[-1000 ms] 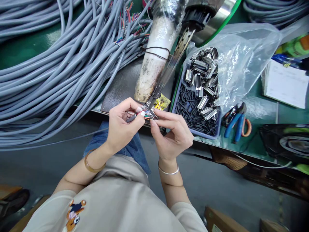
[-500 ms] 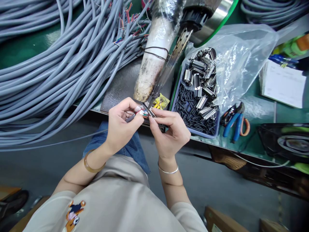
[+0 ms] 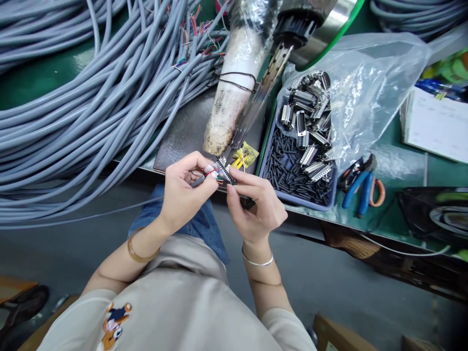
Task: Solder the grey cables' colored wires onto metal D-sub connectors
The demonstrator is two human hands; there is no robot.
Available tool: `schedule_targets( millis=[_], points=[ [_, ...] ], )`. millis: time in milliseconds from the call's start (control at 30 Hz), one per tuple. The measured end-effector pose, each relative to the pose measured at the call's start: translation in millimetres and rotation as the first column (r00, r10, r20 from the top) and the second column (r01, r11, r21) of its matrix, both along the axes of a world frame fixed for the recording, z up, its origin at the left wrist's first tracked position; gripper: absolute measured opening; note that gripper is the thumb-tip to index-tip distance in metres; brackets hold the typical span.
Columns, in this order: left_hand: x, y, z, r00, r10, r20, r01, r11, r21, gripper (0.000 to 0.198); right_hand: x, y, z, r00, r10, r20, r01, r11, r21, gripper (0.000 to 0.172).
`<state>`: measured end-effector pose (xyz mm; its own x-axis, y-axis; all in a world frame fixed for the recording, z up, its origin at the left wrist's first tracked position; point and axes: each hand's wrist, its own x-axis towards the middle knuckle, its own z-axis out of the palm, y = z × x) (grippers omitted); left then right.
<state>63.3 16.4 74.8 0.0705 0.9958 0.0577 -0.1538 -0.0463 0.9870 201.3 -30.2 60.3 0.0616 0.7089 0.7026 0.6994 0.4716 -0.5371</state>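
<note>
Between thumb and fingers, my left hand (image 3: 190,185) pinches a grey cable (image 3: 198,182) near its stripped end, where thin coloured wires (image 3: 216,174) fan out. My right hand (image 3: 258,200) is closed on the lower right end of a multi-pin connector (image 3: 224,168). The wires lie against the connector's row of contacts; which of them are joined I cannot tell. Just above the connector is the tip of a soldering iron (image 3: 237,141), held in a fixed mount beside a stained white tube (image 3: 226,102). A yellow sponge (image 3: 248,155) lies right behind my right fingertips.
A blue bin (image 3: 333,190) at right holds black sleeves (image 3: 288,165) and metal connectors (image 3: 302,124), partly in a plastic bag (image 3: 373,92). Blue-handled cutters (image 3: 356,190) lie beside it. Bundled grey cables (image 3: 91,131) cover the left bench. White papers (image 3: 435,122) lie far right.
The connector has turned slightly, its lower end now nearer my right fingertips. My right thumb and fingers have shifted a little down. The whole view has moved slightly.
</note>
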Motion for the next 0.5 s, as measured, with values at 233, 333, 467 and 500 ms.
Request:
schedule_targets(
  millis=[233, 333, 467, 500],
  points=[
    [-4, -12, -0.7, 0.993, -0.116, 0.02, 0.117, 0.991, -0.066, 0.013, 22, -24, 21.3, 0.993, -0.104, -0.048, 0.1, 0.992, -0.076, 0.02],
    [-7, -17, 0.1, 0.989, -0.149, 0.006, 0.149, 0.987, -0.057, 0.012, 27, -27, 28.9, 0.973, 0.013, 0.23, 0.015, 0.992, -0.122, 0.016],
    [-10, -24, 2.8, 0.986, -0.161, -0.034, 0.16, 0.987, -0.029, 0.012, 27, -26, 27.2, 0.897, 0.126, 0.424, -0.086, 0.99, -0.113, 0.015],
    [-10, -25, 3.7, 0.985, -0.166, -0.046, 0.165, 0.986, -0.024, 0.011, 26, -25, 26.2, 0.885, 0.138, 0.445, -0.099, 0.989, -0.109, 0.016]
  ],
)
